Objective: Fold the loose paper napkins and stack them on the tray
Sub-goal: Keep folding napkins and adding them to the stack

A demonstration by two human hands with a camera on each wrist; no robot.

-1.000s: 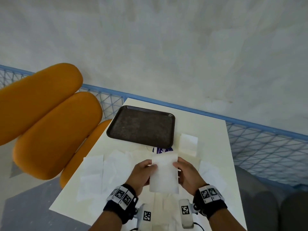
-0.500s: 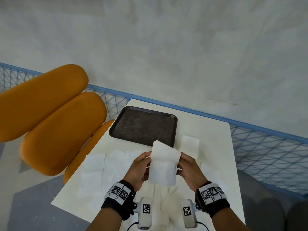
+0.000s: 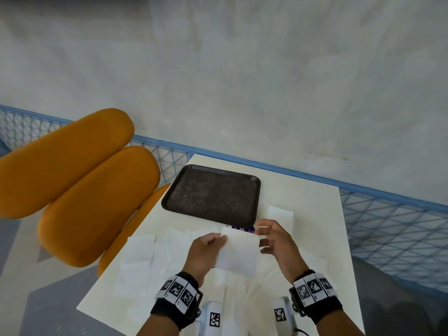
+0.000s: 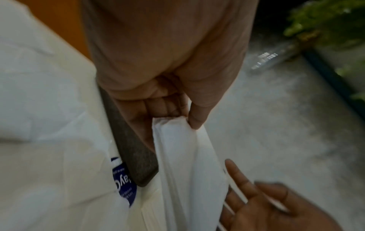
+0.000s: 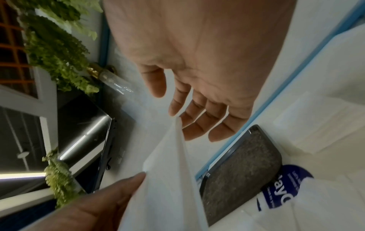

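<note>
We hold one napkin (image 3: pixel 238 252) in the air over the near half of the table (image 3: pixel 312 207), roughly at six o'clock from the tray (image 3: pixel 213 195), which lies bare at the far left of the tabletop. Our left hand (image 3: pixel 206 253) pinches the napkin's left edge, thumb on top and fingers curled beneath; the left wrist view shows several layers gathered under that thumb. Our right hand (image 3: pixel 276 241) is loose and mostly open at the napkin's right edge, at three o'clock from it; its fingertips (image 5: pixel 199 129) sit at the top corner, and we cannot tell whether they press it or only brush it. We judge the fold half made: the sheet is doubled but not yet creased. To finish well, we should bring the right fingers onto the free corner, line it up with the edge the left hand holds, then lay the napkin flat and run a finger along the crease. Thin paper slips and skews, so we would check the corners before letting go. More loose napkins (image 3: pixel 138 258) lie spread at nine o'clock from our hands, a small white folded piece (image 3: pixel 281 214) sits at one o'clock, and a package with a blue label (image 3: pixel 242 229) shows at the tray's near edge. The orange chair (image 3: pixel 80 190) stands beyond the table's left side.
</note>
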